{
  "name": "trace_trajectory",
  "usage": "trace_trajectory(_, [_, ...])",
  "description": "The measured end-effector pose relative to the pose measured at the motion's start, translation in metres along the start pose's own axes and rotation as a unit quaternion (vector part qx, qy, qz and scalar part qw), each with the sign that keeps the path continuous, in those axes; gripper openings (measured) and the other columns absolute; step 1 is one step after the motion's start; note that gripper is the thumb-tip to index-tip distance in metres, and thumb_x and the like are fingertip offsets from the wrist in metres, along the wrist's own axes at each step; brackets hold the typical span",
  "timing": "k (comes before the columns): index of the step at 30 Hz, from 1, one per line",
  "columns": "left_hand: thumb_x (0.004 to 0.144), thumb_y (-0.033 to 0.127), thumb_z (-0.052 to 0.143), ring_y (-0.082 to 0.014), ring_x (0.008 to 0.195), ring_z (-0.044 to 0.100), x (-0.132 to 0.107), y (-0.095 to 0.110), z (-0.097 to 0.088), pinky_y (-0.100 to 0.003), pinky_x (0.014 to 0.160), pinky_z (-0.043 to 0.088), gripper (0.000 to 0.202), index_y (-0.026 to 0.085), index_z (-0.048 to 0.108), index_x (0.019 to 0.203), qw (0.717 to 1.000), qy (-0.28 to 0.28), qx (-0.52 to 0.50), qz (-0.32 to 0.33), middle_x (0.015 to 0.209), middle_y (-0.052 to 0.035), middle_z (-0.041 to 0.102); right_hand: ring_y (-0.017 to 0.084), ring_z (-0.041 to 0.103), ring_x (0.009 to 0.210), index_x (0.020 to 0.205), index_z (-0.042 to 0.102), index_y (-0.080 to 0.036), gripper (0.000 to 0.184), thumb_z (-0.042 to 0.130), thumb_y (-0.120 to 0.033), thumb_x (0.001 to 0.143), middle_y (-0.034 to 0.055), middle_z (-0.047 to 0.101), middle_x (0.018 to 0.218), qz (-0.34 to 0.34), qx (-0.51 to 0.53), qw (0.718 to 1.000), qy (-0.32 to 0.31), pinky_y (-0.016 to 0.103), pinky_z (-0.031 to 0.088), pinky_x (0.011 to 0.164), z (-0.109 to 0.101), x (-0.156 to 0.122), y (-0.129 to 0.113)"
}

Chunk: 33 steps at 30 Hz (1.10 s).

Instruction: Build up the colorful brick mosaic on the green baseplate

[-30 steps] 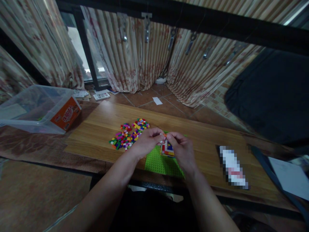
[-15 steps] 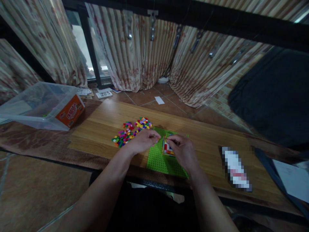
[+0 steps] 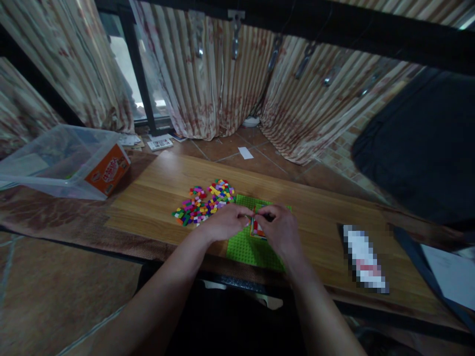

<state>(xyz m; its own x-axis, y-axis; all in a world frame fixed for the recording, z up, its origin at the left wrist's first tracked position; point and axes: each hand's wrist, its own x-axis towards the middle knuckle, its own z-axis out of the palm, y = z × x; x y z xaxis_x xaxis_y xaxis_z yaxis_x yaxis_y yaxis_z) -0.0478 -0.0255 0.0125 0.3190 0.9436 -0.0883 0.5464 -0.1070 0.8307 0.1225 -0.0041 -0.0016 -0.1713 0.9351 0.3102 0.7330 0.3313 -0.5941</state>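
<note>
Green studded baseplate in the head view lies with its near side close to the six o'clock edge of the wooden board, bearing the small brick build. Over the build's eleven o'clock corner the left hand and right hand meet with bent fingers, though I cannot tell whether they grip a brick. Loose bricks crowd ten o'clock, while open wood stretches toward three, reaching a pixelated white item.
</note>
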Motion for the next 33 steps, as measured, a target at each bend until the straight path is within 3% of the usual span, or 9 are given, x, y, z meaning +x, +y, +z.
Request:
trace_trajectory(9, [0.084, 0.014, 0.043, -0.0139, 0.069, 0.055, -0.002, 0.009, 0.001, -0.023, 0.065, 0.04, 0.033, 0.015, 0.074, 0.096, 0.999, -0.022, 0.028, 0.013, 0.073, -0.0009, 0.066, 0.021, 0.061, 0.076, 0.075, 0.072, -0.021, 0.018, 0.065, -0.037, 0.077, 0.0051, 0.067, 0.079, 0.045, 0.068, 0.997, -0.012, 0.036, 0.046, 0.073, -0.007, 0.001, 0.008])
trace_trajectory(17, [0.085, 0.015, 0.042, -0.0136, 0.066, 0.053, -0.002, 0.011, 0.002, -0.024, 0.062, 0.037, 0.03, 0.013, 0.071, 0.087, 0.998, -0.02, 0.054, 0.012, 0.069, -0.0005, 0.061, 0.028, 0.058, 0.093, 0.081, 0.073, -0.02, 0.022, 0.069, -0.04, 0.073, 0.0114, 0.067, 0.095, 0.034, -0.049, 0.998, 0.036, 0.045, 0.043, 0.088, -0.001, 0.005, 0.008])
trace_trajectory(24, [0.085, 0.017, 0.043, -0.0134, 0.066, 0.053, -0.002, 0.01, 0.004, -0.024, 0.063, 0.038, 0.028, 0.015, 0.071, 0.086, 0.998, -0.012, 0.061, 0.011, 0.069, -0.0001, 0.063, 0.027, 0.056, 0.091, 0.078, 0.071, -0.021, 0.022, 0.067, -0.042, 0.073, 0.0106, 0.066, 0.093, 0.052, -0.04, 0.997, 0.038, 0.045, 0.042, 0.086, 0.004, 0.006, 0.012])
trace_trajectory(33, [0.081, 0.016, 0.047, -0.0135, 0.063, 0.053, -0.002, 0.008, 0.006, -0.024, 0.061, 0.039, 0.028, 0.016, 0.074, 0.088, 0.999, -0.004, 0.038, 0.005, 0.066, 0.0007, 0.063, 0.024, 0.055, 0.081, 0.071, 0.07, -0.023, 0.016, 0.069, -0.039, 0.072, 0.0072, 0.065, 0.081, 0.019, -0.017, 0.999, 0.045, 0.042, 0.041, 0.081, 0.008, 0.008, 0.015])
